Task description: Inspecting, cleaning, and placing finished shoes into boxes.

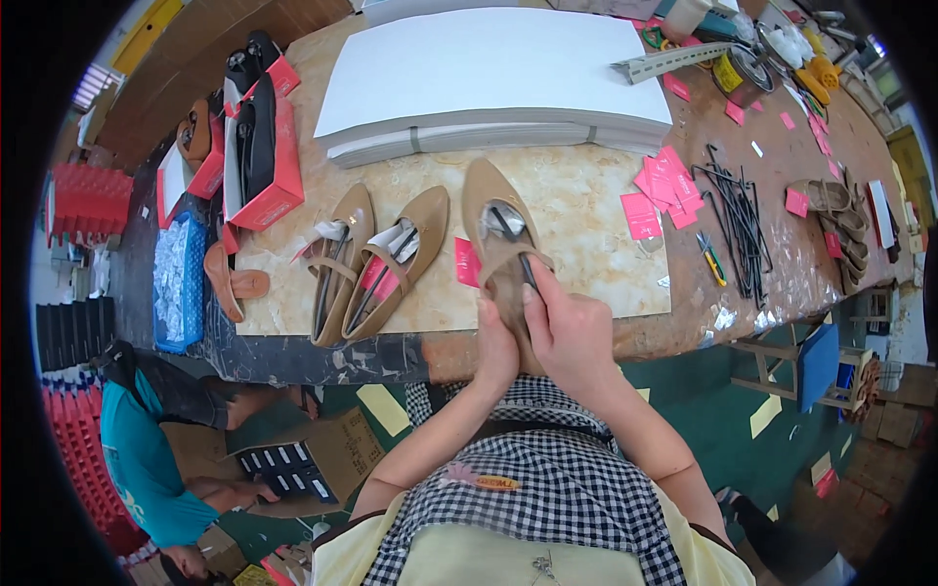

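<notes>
A tan pointed flat shoe (482, 190) with a strap is held over the table's front edge, toe pointing away from me. My left hand (496, 342) is closed around the left side of its heel. My right hand (572, 327) pinches a thin black rod (529, 276) that runs into the shoe, its fingers at the heel opening. A dark piece and some pale wrapping show inside the toe. Just left lie two matching tan shoes (415, 230) with black rods and paper inside. A pink card (467, 263) lies beside the held shoe.
A large white paper stack (479, 73) fills the back. Red shoe boxes (283, 181), a blue basket (179, 293) and a brown sandal (233, 281) stand left. Pink cards (640, 216), black rods (738, 230), cutters (711, 259) and a can (740, 76) lie right. A person (147, 454) handles a carton lower left.
</notes>
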A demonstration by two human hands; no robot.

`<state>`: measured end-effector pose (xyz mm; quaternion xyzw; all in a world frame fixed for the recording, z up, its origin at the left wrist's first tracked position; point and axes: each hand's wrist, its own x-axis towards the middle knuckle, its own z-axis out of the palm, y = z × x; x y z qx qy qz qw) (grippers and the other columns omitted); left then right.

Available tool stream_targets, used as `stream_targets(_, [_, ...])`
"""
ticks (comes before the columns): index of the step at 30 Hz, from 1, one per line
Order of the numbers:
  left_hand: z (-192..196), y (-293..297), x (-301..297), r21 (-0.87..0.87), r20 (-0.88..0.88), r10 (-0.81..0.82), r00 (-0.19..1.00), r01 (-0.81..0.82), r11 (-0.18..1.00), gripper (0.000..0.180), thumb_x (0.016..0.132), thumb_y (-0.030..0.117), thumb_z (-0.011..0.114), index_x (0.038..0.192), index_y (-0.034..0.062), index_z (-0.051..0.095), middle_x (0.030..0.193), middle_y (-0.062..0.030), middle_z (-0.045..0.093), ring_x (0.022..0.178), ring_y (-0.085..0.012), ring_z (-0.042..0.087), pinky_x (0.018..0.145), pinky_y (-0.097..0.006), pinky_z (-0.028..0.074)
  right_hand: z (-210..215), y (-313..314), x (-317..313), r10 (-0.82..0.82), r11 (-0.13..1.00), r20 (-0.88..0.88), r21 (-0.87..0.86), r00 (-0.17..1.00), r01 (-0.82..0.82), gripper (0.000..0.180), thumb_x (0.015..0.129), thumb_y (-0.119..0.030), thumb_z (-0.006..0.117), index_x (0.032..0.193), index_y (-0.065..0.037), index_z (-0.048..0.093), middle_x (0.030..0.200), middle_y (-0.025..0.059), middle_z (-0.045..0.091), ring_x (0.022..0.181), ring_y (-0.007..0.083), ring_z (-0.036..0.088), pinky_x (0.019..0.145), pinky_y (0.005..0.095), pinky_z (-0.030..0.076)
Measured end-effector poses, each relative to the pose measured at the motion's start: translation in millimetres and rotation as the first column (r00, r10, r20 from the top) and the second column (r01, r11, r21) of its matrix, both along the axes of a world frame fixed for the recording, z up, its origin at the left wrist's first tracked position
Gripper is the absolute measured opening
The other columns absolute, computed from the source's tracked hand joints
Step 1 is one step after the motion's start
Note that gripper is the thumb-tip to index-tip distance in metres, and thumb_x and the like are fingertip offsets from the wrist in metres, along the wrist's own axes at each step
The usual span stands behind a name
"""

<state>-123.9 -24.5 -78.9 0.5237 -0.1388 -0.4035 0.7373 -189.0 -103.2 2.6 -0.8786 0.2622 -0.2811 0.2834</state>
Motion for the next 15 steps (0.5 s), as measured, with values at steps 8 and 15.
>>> stream_targets(8, [12.0, -4.9, 0.8, -0.145, 0.112, 0.121, 0.986, -0.105, 0.984, 0.061, 0.100, 0.047, 0.028, 0.129, -0.0048, 0.044, 0.114, -0.0151, 0.060, 0.101, -0.0205, 0.062, 0.086, -0.034, 0.052, 2.1, -9.3, -0.4, 0.078, 0.982, -0.075, 0.177, 0.994, -0.063, 0.024, 0.088, -0.015, 0.059, 0.105, 0.000, 0.061, 0.053, 0.0149, 0.057, 0.048, 0.0336, 0.059, 0.048, 0.0437, 0.046])
stream_targets(15, [19.5, 18.4, 19.9, 0.042, -0.010, -0.110, 0.994, 0.111, 0.993, 0.043, 0.096, 0.022, 0.048, 0.131, -0.0036, 0.041, 0.107, -0.0113, 0.062, 0.096, -0.0167, 0.060, 0.080, -0.032, 0.051, 4.9, -7.0, -0.8, 0.242, 0.861, -0.198, 0.495, 0.950, -0.116, 0.024, 0.088, -0.019, 0.061, 0.102, 0.000, 0.061, 0.058, 0.0151, 0.060, 0.052, 0.0338, 0.061, 0.049, 0.0416, 0.047])
